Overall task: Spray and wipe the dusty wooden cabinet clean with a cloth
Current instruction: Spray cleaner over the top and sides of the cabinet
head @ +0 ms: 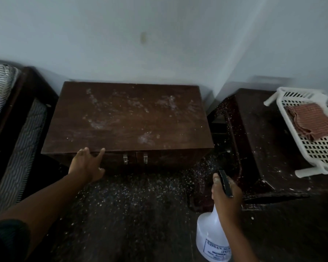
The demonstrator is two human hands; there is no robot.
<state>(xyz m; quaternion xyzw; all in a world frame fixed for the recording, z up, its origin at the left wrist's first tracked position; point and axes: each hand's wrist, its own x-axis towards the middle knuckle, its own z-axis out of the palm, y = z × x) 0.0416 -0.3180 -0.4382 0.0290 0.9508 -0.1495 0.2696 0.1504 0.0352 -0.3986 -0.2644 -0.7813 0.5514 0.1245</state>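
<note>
A low dark wooden cabinet [127, 118] stands against the wall, its top smeared with pale dust patches. Two small metal handles [134, 158] show on its front doors. My left hand [87, 165] reaches to the cabinet's front left edge with fingers spread, touching the edge. My right hand [226, 197] grips the neck of a white spray bottle [212, 237] with a dark trigger head, held low in front of the cabinet's right corner. A reddish checked cloth [311, 121] lies in a white plastic basket [322, 154] at the right.
The basket sits on a dark wooden table [263, 140] right of the cabinet. A bed with a striped mattress [17, 137] and dark frame lies at the left. The dark floor [133, 205] before the cabinet is speckled with white dust.
</note>
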